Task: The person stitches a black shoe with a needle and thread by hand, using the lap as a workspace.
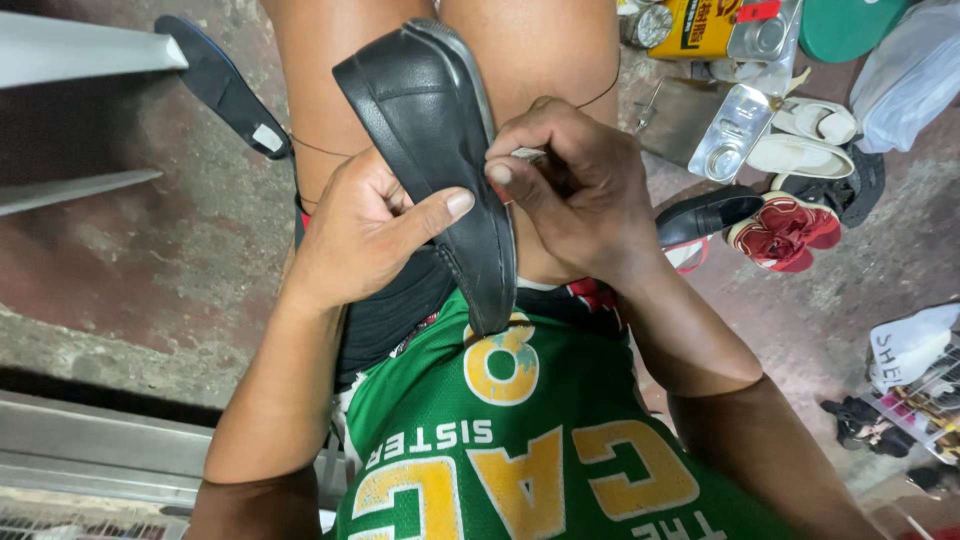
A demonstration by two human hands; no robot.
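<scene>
Black leather slip-on shoe (440,150) clamped between both my hands, over my lap.

My left hand (365,230) grips it from eight o'clock, thumb pressed across the upper; my right hand (580,190) sits at three o'clock, fingers pinched narrow on the sole's edge, so both are equally near. The shoe's long axis runs from eleven to five o'clock, one end pointing down at my green jersey (540,440).

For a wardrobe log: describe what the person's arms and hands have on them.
Both arms are bare from the top of the frame to the hands: no sleeves, gloves, watch or rings show on the left hand or the right hand. The fingernails are short. The sleeveless green jersey has yellow lettering outlined in white.
</scene>
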